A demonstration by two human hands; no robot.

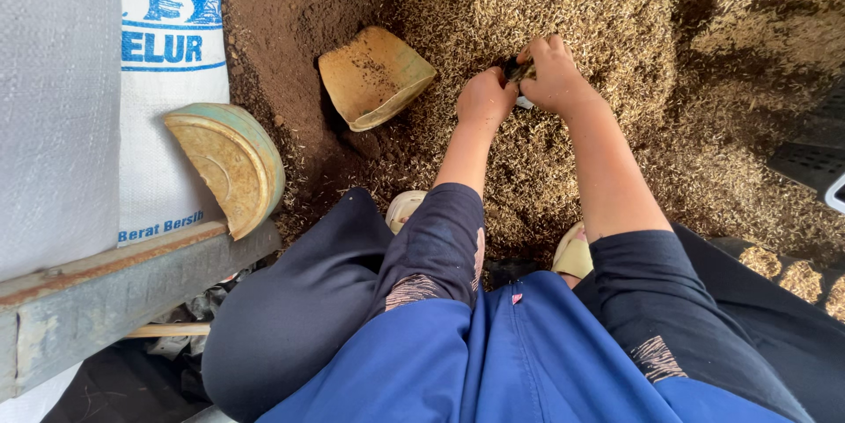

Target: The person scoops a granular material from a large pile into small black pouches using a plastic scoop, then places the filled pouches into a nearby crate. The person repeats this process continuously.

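My left hand (482,99) and my right hand (554,75) meet over a heap of pale husks (563,0). Both close around a small dark object (515,71) with a bit of white showing beneath it; most of it is hidden by my fingers. My forearms reach forward from dark sleeves, and I squat with knees wide in dark trousers and a blue top. A yellow plastic scoop (374,75) lies on its side just left of my left hand, where brown soil (282,9) meets the husks.
A white woven sack (172,124) with blue print stands at the left beside another grey-white sack (53,97). A round yellow-green tin (229,163) leans on a worn wooden beam (106,286). Light sandals (403,207) show under my knees. A dark crate (814,163) sits at right.
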